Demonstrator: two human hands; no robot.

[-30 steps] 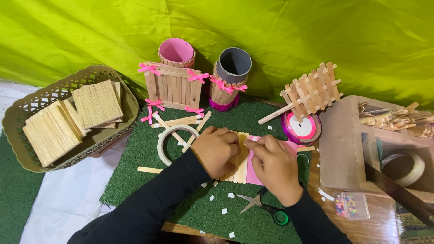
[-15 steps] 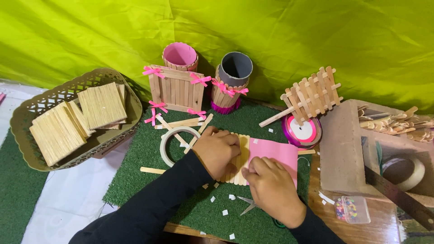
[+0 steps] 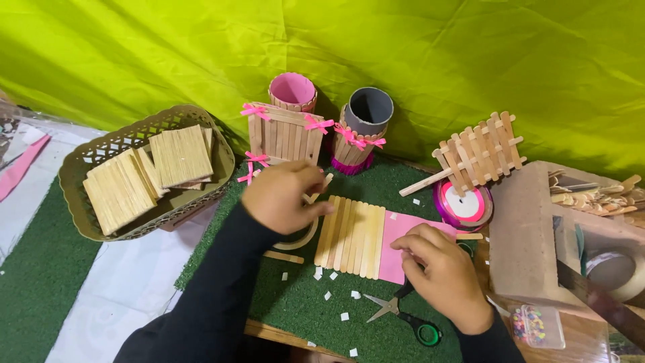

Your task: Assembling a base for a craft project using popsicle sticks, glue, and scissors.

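on the green grass-like mat (image 3: pixel 282 309) lies a pink sheet (image 3: pixel 403 238) with a row of pale craft sticks (image 3: pixel 351 236) laid side by side across its left part, so only the right part of the pink shows. the right hand (image 3: pixel 440 269) rests on the near right corner of that sheet, fingers curled and pressing down on the pink surface, not closed around anything. the left hand (image 3: pixel 282 198) hovers just left of the stick row, above a roll of tape (image 3: pixel 301 235) lying flat on the mat; its fingers are bent loosely and a stick end shows near the fingertips, but whether it is pinched cannot be told. near the right hand, scissors with green and black handles (image 3: pixel 406 319) lie on the mat among small white paper scraps (image 3: pixel 332 275). far from the hands stand a stick box with pink bows (image 3: pixel 282 134), a pink-lined cup (image 3: pixel 292 91) and a grey tube wrapped in sticks (image 3: pixel 363 124). to the right are a small stick fence (image 3: pixel 480 151) and a spool of pink ribbon (image 3: pixel 463 205). at the left a woven basket (image 3: pixel 80 168) holds stacks of glued stick panels (image 3: pixel 151 171).
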